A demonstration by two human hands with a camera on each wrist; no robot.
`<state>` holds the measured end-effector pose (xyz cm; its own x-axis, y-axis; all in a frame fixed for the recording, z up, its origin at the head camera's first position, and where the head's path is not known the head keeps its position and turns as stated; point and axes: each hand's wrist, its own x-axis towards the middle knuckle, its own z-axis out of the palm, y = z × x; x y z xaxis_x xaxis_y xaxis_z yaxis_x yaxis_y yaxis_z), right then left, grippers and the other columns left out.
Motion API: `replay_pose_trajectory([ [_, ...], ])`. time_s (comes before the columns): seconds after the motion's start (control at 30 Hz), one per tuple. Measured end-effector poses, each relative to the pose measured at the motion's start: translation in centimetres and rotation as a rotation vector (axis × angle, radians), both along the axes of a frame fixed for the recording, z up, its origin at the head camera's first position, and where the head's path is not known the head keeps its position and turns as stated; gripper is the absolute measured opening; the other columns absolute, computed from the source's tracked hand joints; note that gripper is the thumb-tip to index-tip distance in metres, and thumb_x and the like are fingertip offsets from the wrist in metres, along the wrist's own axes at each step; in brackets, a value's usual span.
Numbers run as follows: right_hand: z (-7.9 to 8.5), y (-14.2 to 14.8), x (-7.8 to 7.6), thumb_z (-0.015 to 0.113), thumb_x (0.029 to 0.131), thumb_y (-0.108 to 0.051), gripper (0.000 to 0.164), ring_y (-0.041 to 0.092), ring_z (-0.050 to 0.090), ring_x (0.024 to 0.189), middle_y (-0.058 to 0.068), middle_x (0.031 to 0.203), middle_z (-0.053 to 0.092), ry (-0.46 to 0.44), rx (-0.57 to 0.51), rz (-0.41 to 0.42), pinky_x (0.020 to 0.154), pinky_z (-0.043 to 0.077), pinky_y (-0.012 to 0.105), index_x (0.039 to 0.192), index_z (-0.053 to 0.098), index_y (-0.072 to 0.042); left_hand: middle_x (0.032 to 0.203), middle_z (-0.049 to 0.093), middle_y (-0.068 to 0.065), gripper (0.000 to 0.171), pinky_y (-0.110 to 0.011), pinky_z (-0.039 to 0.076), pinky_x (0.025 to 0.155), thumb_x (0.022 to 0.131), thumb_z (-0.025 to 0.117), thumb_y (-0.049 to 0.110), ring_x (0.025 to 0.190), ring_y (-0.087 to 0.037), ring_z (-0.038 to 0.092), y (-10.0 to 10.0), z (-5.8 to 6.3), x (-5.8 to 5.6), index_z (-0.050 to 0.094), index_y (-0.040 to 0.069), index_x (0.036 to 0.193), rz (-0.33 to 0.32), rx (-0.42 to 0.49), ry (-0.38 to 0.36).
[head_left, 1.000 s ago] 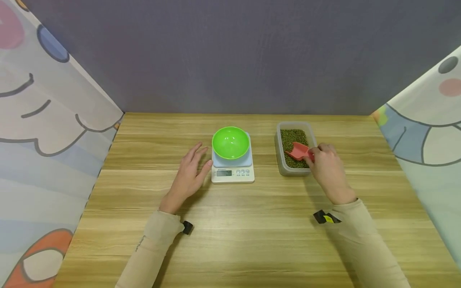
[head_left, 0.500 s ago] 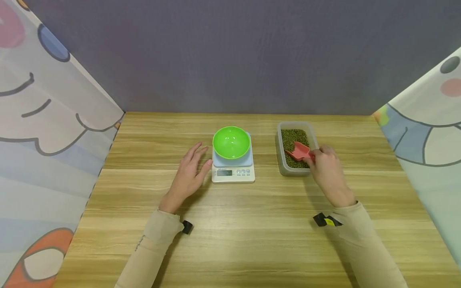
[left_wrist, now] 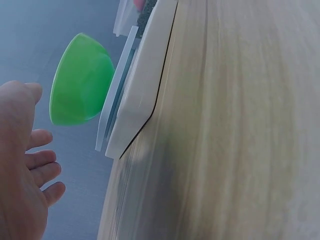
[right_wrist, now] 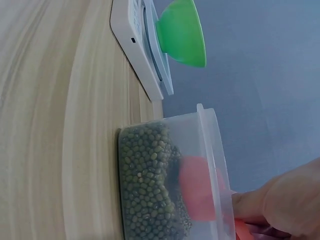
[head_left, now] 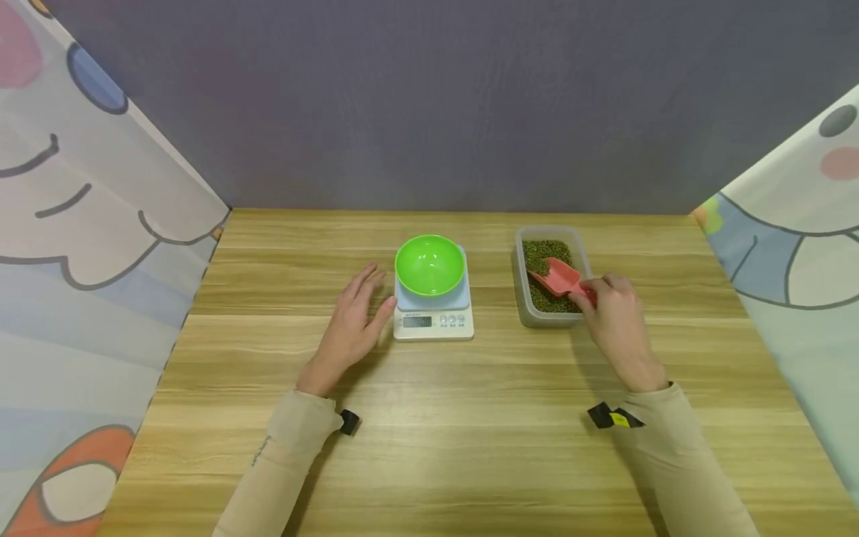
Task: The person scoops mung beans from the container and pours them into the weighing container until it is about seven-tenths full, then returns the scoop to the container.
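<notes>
My right hand [head_left: 616, 324] grips the handle of a red scoop [head_left: 561, 277] at the near right rim of a clear plastic container [head_left: 528, 307]. Green mung beans [right_wrist: 145, 185] fill the lower part of that container, and the scoop's bowl lies among them with some beans at its tip. A green bowl [head_left: 430, 265] sits on the platform of a white kitchen scale [head_left: 432, 328]; no contents show in it. Left of the scale, my left hand [head_left: 350, 324] holds nothing, its fingers spread and relaxed beside the bowl. The scale's display digits are too small to read.
Everything stands on a wood-grain table [head_left: 429, 447]. A dark grey panel [head_left: 456, 104] rises along its back edge. Printed cartoon sheets [head_left: 87, 246] flank the table on both sides.
My right hand has drawn slightly toward the near right, and the scoop's bowl has turned a little, with beans now on it. My left hand, the bowl and the scale stay put.
</notes>
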<state>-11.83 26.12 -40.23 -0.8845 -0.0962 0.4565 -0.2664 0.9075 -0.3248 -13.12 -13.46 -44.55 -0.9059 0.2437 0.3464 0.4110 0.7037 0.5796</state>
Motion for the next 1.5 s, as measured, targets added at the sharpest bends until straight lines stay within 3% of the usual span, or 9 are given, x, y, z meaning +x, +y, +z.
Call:
replay_pose_trajectory([
  [0.57, -0.71, 0.03, 0.10, 0.074, 0.078, -0.008, 0.024, 0.028, 0.045, 0.066, 0.018, 0.071, 0.054, 0.041, -0.035, -0.018, 0.053, 0.038, 0.039, 0.089, 0.067, 0.013, 0.150, 0.033, -0.015, 0.062, -0.054, 0.028, 0.109, 0.098, 0.041, 0.045, 0.135, -0.030, 0.030, 0.08, 0.17, 0.02, 0.039, 0.002, 0.142, 0.004, 0.000, -0.023],
  [1.5, 0.06, 0.14, 0.35, 0.072, 0.080, -0.012, 0.027, 0.028, 0.044, 0.070, 0.018, 0.076, 0.055, 0.085, -0.066, -0.039, 0.057, 0.036, 0.039, 0.091, 0.067, 0.013, 0.152, 0.030, -0.014, 0.065, -0.054, 0.026, 0.111, 0.098, 0.040, 0.046, 0.137, -0.028, 0.026, 0.50, 0.48, -0.34, 0.033, 0.001, 0.145, 0.011, 0.012, -0.038],
])
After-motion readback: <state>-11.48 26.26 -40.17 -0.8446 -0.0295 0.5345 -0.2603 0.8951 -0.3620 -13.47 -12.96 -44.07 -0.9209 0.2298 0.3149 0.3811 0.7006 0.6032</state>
